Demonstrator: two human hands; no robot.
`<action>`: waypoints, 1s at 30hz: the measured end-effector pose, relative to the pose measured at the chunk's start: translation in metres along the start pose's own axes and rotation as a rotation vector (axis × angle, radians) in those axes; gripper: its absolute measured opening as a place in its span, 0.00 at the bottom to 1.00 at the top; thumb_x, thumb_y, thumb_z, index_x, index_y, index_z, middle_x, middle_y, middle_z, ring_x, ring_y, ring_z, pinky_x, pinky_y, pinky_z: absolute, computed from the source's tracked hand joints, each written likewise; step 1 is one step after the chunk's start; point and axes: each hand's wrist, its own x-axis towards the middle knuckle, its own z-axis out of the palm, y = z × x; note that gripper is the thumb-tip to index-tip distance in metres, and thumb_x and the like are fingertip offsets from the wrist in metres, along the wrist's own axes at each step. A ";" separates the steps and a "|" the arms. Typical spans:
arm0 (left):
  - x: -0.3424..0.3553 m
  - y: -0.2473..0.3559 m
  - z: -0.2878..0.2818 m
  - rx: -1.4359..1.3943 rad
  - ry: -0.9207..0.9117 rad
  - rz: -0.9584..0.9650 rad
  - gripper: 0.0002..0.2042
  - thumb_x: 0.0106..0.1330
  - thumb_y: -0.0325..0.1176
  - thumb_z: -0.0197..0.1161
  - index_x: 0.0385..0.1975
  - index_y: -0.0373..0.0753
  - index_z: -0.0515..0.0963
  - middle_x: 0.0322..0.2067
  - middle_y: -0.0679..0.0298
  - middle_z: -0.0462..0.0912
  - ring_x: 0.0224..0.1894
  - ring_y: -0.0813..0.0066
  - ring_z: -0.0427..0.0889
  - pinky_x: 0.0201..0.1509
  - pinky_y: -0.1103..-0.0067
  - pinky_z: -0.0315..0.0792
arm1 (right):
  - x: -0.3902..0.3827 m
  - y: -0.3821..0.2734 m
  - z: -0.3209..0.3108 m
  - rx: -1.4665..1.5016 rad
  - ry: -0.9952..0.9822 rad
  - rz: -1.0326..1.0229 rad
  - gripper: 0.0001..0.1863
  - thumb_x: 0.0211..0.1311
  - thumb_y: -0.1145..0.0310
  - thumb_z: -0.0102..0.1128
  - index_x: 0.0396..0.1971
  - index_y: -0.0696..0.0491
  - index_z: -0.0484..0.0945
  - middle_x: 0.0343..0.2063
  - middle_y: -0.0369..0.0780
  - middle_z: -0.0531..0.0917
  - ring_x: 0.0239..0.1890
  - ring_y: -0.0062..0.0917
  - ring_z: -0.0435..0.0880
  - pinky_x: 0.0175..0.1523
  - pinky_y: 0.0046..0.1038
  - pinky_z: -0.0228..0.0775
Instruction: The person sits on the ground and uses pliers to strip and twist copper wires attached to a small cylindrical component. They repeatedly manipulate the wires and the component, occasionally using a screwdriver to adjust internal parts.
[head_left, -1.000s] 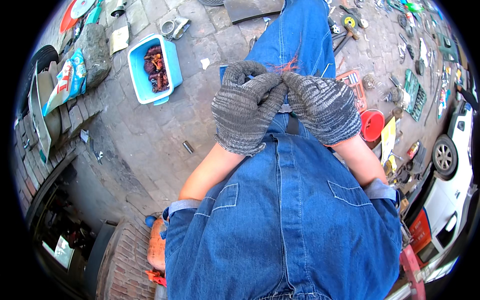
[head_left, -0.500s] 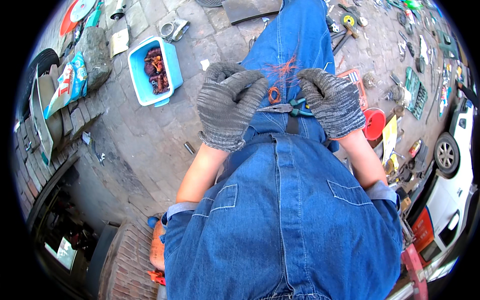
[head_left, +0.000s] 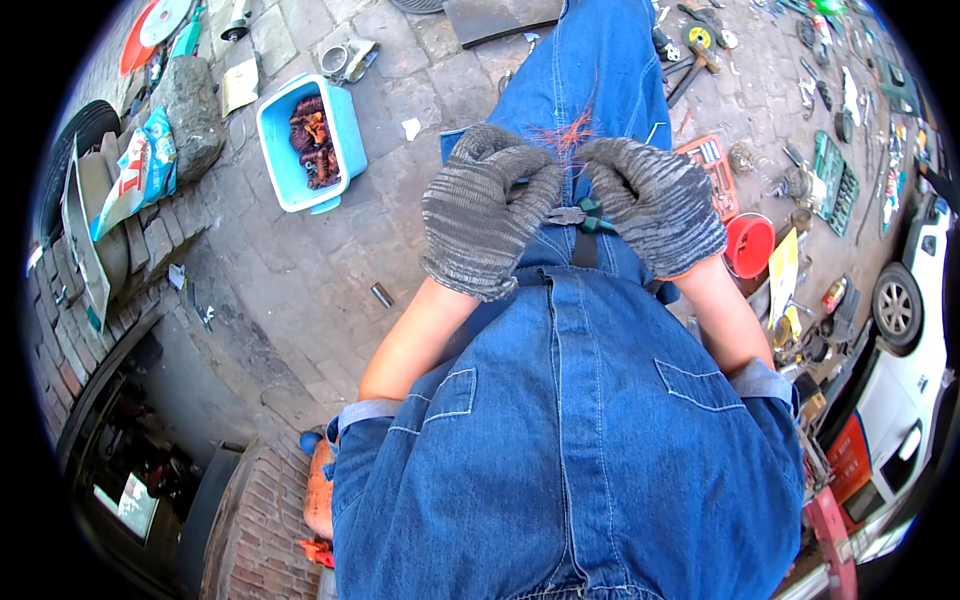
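Observation:
Grey knit work gloves cover both my hands, held close together over my lap. My left hand (head_left: 488,212) is closed, thumb and fingertips pinched together. My right hand (head_left: 655,205) is closed likewise, its fingertips just across from the left ones. Anything in either pinch is too thin or hidden to make out. Between and beyond the fingertips, loose strands of copper wire (head_left: 572,132) lie on my blue denim trousers. Pliers (head_left: 592,216) with dark green handles rest on my lap under the hands, their jaws partly covered by the left glove.
On the paving at left stands a light blue tub (head_left: 347,130) holding reddish-brown copper windings (head_left: 314,150). To the right are a red bucket (head_left: 748,246), an orange socket case (head_left: 712,165), a hammer (head_left: 700,62) and a green tool case (head_left: 832,180). A white car (head_left: 905,375) stands far right.
My left hand has shifted right, toward my right hand, and now covers the small copper coil and the tip of the pliers. My right hand has moved slightly left.

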 end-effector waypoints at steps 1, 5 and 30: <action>0.000 -0.002 -0.001 0.001 -0.010 -0.021 0.09 0.51 0.35 0.66 0.29 0.39 0.82 0.29 0.59 0.78 0.32 0.65 0.79 0.35 0.74 0.74 | 0.000 0.004 0.000 0.036 0.023 0.012 0.10 0.56 0.73 0.59 0.39 0.56 0.80 0.33 0.42 0.83 0.34 0.29 0.83 0.40 0.26 0.75; 0.006 -0.021 0.005 0.052 -0.066 -0.061 0.08 0.50 0.35 0.68 0.28 0.38 0.82 0.26 0.59 0.79 0.31 0.68 0.78 0.36 0.75 0.72 | 0.003 0.020 0.002 0.037 -0.016 0.132 0.10 0.57 0.72 0.58 0.39 0.56 0.80 0.33 0.43 0.83 0.36 0.29 0.83 0.41 0.26 0.74; 0.023 -0.041 0.048 0.232 -0.157 -0.014 0.15 0.58 0.40 0.60 0.44 0.45 0.79 0.32 0.54 0.79 0.34 0.58 0.79 0.40 0.69 0.72 | 0.029 0.071 0.021 -0.364 -0.024 -0.071 0.12 0.56 0.64 0.57 0.40 0.45 0.80 0.39 0.39 0.76 0.46 0.35 0.74 0.52 0.34 0.68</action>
